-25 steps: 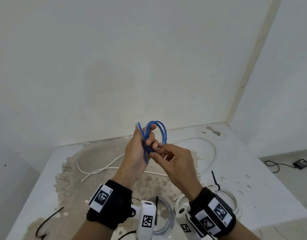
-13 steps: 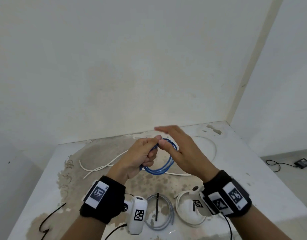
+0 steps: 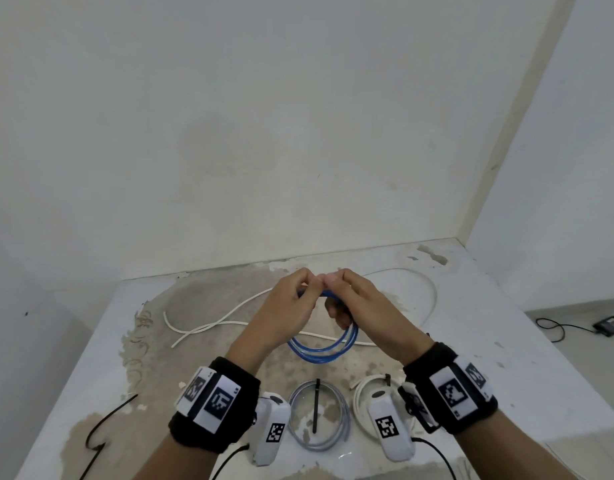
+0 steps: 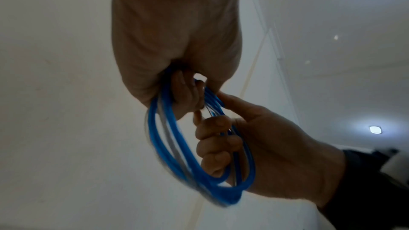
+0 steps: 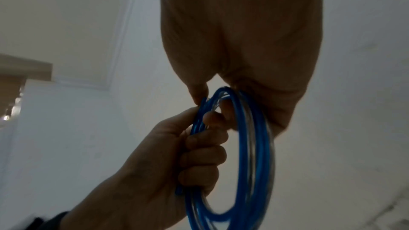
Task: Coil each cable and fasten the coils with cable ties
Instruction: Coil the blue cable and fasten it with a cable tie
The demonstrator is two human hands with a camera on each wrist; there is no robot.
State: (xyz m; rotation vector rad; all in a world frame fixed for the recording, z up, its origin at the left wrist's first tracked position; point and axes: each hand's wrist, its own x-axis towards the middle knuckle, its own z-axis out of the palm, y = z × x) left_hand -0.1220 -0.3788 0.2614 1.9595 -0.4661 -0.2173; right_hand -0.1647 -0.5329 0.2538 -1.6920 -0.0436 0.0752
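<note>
A blue cable coil point(image 3: 323, 351) hangs in the air above the table point(image 3: 489, 341), its top gripped by both hands. My left hand point(image 3: 291, 306) curls its fingers round the coil's upper left. My right hand point(image 3: 354, 303) curls round the upper right, thumb tips nearly meeting. In the left wrist view the blue coil point(image 4: 168, 146) runs through the left hand point(image 4: 186, 93), with the right hand point(image 4: 221, 146) wrapped round its strands. The right wrist view shows the blue coil point(image 5: 254, 146) under the right hand point(image 5: 221, 107) and clasped by the left hand point(image 5: 199, 155). No tie shows on this coil.
A grey coil point(image 3: 345, 415) with a black tie point(image 3: 316, 410) lies near the table's front edge. A white coil point(image 3: 362, 389), also tied, lies beside it. A loose white cable point(image 3: 229, 320) sprawls farther back. A black cable tie point(image 3: 104, 424) lies front left. A black device point(image 3: 610, 325) sits on the floor.
The hands have come down from holding the coil upright. The coil now hangs below them. The right hand, flat over the coil half a second ago, now grips it.
</note>
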